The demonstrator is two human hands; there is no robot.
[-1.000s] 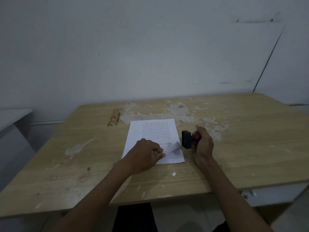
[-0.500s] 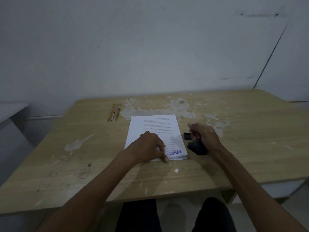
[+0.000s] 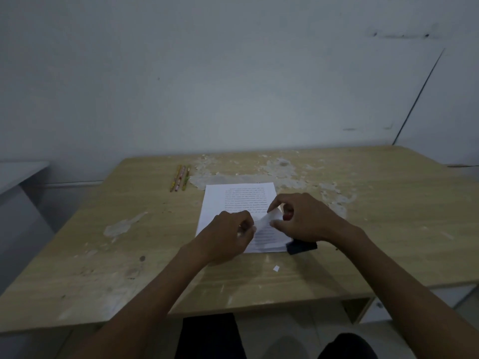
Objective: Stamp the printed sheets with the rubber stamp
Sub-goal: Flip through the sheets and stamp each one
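A stack of printed sheets [image 3: 233, 200] lies in the middle of the wooden table [image 3: 388, 229]. The near right corner of the top sheet [image 3: 269, 218] is lifted and curled. My left hand [image 3: 230, 234] pinches that corner at its lower edge. My right hand [image 3: 303, 218] pinches the same corner between thumb and forefinger, while the rubber stamp sits in its palm: the red handle [image 3: 286, 216] shows between the fingers and the dark base [image 3: 300, 247] pokes out below the wrist, beside the stack's near right corner.
Three pencils [image 3: 180, 177] lie at the back left of the table. Patches of peeled white residue [image 3: 280, 172] cover the far middle. A small paper scrap [image 3: 276, 267] lies near the front. A wall rises behind the table; my knees show below its front edge.
My right hand, holding the stamp, moved left from beside the stack onto its corner. The top sheet's corner, flat half a second ago with a blue stamp mark showing, is now lifted by both hands.
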